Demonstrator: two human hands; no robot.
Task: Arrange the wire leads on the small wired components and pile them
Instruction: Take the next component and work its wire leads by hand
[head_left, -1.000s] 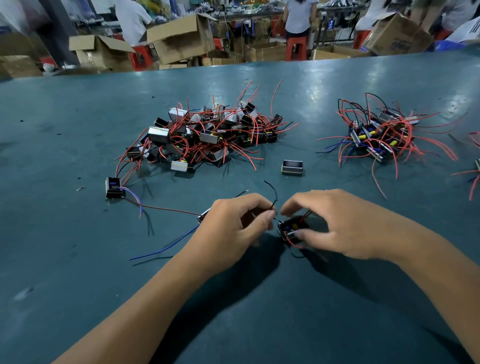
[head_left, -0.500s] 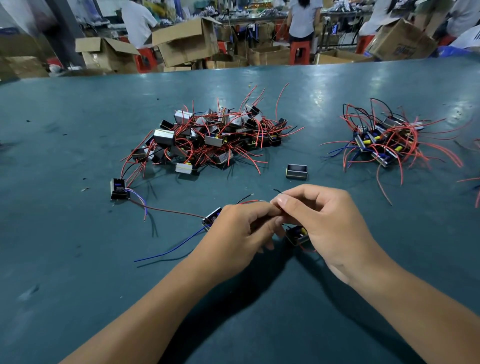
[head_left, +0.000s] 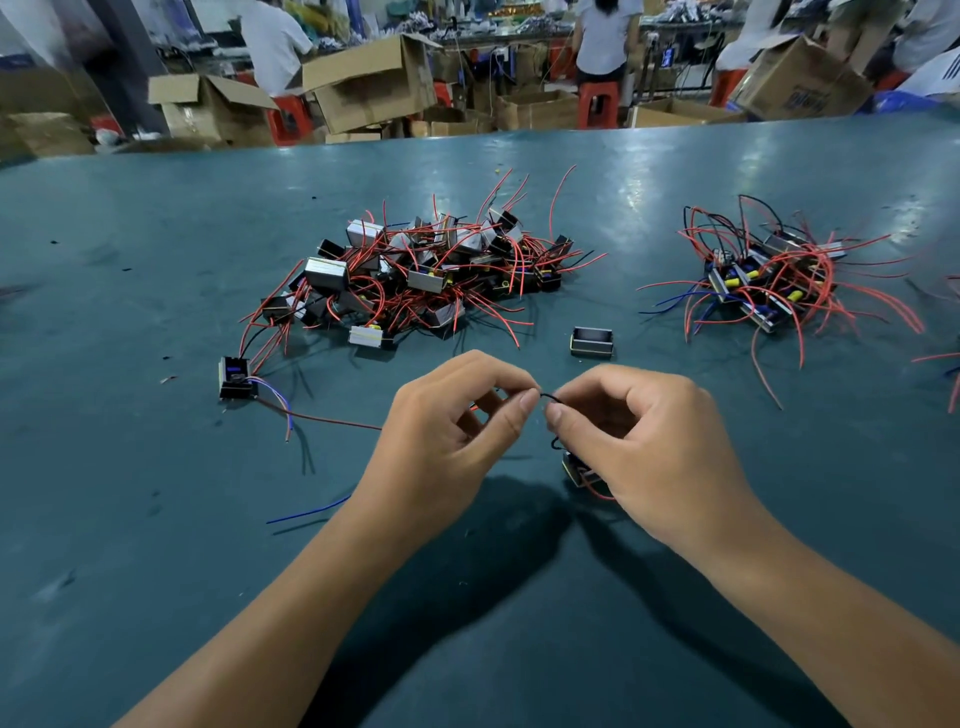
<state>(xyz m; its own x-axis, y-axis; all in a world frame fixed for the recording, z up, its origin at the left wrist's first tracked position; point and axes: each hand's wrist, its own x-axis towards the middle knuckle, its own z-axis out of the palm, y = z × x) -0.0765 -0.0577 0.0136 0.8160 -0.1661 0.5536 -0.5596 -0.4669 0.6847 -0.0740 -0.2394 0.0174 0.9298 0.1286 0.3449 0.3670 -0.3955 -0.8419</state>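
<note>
My left hand (head_left: 447, 421) and my right hand (head_left: 639, 441) meet above the green table (head_left: 156, 519), each pinching an end of a thin black wire lead (head_left: 548, 397) between thumb and forefinger. The lead runs down to a small black wired component (head_left: 579, 470) that peeks out under my right hand. A big tangled heap of components with red leads (head_left: 415, 275) lies beyond my hands. A second pile of components (head_left: 769, 280) lies at the right.
A lone component with blue and red leads (head_left: 236, 376) sits at the left. A bare black component (head_left: 592, 341) lies just beyond my hands. A blue wire (head_left: 306, 513) lies beside my left forearm. Cardboard boxes (head_left: 369, 83) and people stand beyond the table's far edge.
My hands have risen slightly and drawn a little apart, with the black lead now stretched between the two pinches. The component has shifted under my right hand.
</note>
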